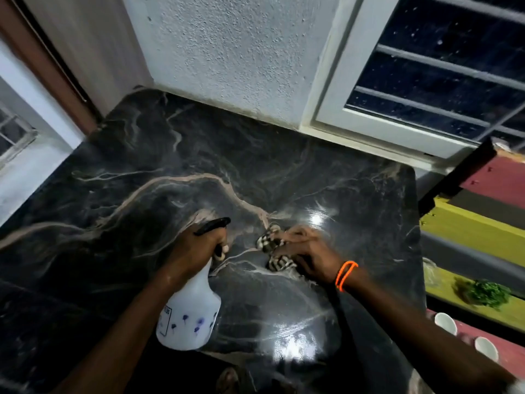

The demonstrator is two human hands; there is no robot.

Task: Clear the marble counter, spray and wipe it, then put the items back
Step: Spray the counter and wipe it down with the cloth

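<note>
Nearest me, one white spray bottle (189,314) hangs from my left hand (196,245), curled round its neck. Just right, my right hand (309,255) presses one checkered cloth (272,247) onto the marble surface (170,166).

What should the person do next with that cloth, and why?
Probably sweep the checked cloth under the right hand outward over the marble counter. The left hand holds the spray bottle aimed there, the surface near the cloth glistens, and the far part looks duller.
</note>
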